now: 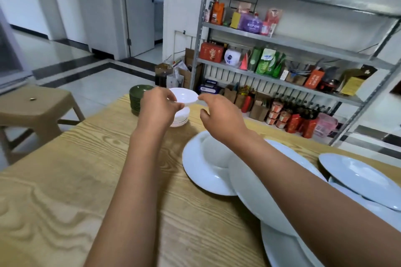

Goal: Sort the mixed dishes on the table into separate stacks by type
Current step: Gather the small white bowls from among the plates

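Both bare forearms reach forward side by side — the left hand (159, 105) curled with thumb and fingertips pinching together, the right hand (219, 112) knuckles-up — its fingers bent, thumb and forefinger pinching toward the left.

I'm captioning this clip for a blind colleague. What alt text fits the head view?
Both hands, the left hand and right hand, hold a small white ceramic bowl by its rim above a stack of small white bowls on a light wooden table. A stack of dark green bowls stands behind, and large white plates overlap at right.
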Demonstrator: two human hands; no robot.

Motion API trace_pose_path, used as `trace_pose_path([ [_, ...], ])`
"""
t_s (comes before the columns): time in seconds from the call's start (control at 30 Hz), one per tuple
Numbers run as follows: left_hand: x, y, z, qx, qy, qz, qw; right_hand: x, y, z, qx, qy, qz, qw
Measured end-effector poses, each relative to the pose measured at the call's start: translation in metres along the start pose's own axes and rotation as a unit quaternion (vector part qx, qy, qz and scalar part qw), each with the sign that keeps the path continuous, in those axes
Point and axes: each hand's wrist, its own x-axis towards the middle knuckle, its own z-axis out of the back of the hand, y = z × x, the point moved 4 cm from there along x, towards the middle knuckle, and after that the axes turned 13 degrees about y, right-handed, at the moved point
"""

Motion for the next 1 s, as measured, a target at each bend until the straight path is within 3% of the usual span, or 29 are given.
trace_pose_path([
  [0.13,0.004,0.023,-0.009,-0.002,0.017,0.043,0.999,-0.007,0.005,-0.013,0.001,0.019,0.002,1.000],
  [0.43,0.001,0.028,-0.031,0.084,0.033,0.056,0.994,-0.032,-0.020,-0.006,-0.007,0.030,-0.023,0.999],
  [0.63,-0.022,-0.059,-0.049,0.167,0.019,-0.109,0.980,-0.067,-0.050,0.018,-0.036,0.015,-0.048,0.998],
  [0.8,-0.058,-0.119,-0.093,0.249,0.076,-0.257,0.931,-0.112,-0.093,0.048,-0.047,-0.009,-0.088,0.995],
  [1.0,-0.127,-0.176,-0.124,0.191,0.116,-0.340,0.913,-0.193,-0.155,0.091,-0.036,-0.034,-0.155,0.987],
])
